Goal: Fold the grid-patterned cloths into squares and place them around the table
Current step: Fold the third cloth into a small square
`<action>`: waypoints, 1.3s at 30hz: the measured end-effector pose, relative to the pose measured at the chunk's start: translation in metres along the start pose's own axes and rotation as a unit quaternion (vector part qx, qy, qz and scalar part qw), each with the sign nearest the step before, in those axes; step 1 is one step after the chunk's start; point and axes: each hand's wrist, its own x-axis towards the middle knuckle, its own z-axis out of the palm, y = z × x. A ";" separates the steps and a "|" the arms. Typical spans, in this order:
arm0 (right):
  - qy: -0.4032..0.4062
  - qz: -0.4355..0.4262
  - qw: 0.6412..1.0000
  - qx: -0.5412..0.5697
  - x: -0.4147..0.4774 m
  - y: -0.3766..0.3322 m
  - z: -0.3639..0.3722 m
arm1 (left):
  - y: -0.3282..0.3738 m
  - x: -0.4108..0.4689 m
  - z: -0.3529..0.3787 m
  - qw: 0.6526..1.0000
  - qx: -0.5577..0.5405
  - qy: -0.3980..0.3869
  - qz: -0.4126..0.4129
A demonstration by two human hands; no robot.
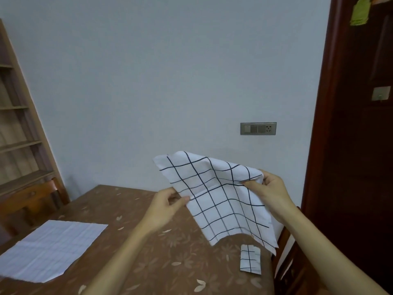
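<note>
A white cloth with a dark grid point(219, 199) hangs unfolded in the air above the table's right side. My left hand point(164, 206) pinches its left edge and my right hand point(269, 189) grips its upper right corner. A second grid cloth, folded into a small square point(250, 259), lies on the table near the right edge, below the held cloth. A larger pale cloth with a faint grid point(51, 250) lies flat on the table at the left.
The table point(153, 252) has a brown flower-patterned cover. A wooden chair point(32, 203) stands at its far left, another chair point(285, 250) at its right. A shelf unit point(19, 128) stands left, a dark wooden door point(357, 145) right.
</note>
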 end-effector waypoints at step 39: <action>-0.157 0.090 0.981 -0.075 0.000 -0.003 0.001 | 0.021 0.008 -0.049 0.946 -0.310 0.085 -0.036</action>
